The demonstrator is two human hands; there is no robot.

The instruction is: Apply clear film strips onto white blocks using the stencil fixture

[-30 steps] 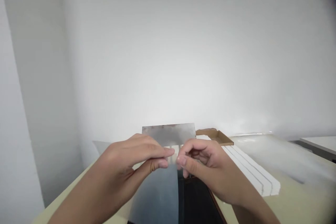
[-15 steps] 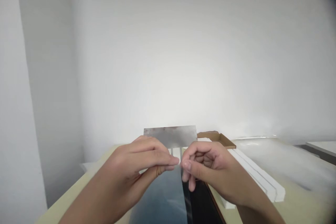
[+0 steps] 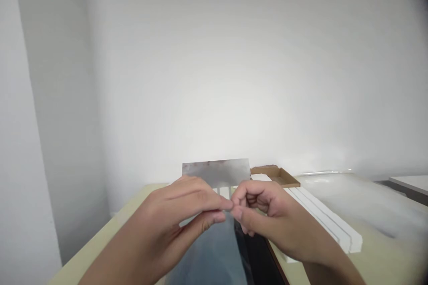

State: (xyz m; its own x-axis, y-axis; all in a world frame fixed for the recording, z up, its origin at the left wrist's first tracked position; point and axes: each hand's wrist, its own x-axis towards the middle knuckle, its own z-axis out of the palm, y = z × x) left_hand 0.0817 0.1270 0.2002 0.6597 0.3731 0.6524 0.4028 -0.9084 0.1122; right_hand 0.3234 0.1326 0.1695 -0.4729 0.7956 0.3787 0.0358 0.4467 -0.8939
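Note:
My left hand (image 3: 187, 209) reaches in from the lower left, fingers stretched and held together, the thumb a little apart below them. Its index fingertip meets the fingertips of my right hand (image 3: 262, 209). My right hand is closed, thumb and index finger pinched, the other fingers curled. Whatever lies in the pinch is too small or hidden to make out. Directly below both hands is a bluish, glossy film-like sheet (image 3: 214, 258), its upper part hidden by my fingers. A black panel (image 3: 264, 260) shows along its right side.
Behind my hands stands a grey metallic plate (image 3: 217, 173). White foam-like strips (image 3: 321, 216) and an open cardboard box (image 3: 277, 176) lie to the right. Clear plastic wrapping (image 3: 364, 205) spreads across the pale yellow tabletop (image 3: 96, 242), near the white wall (image 3: 214, 75).
My left hand has moved slightly right, so its index fingertip touches my right fingertips, and its thumb has parted from the fingers. My right hand has closed into a pinch.

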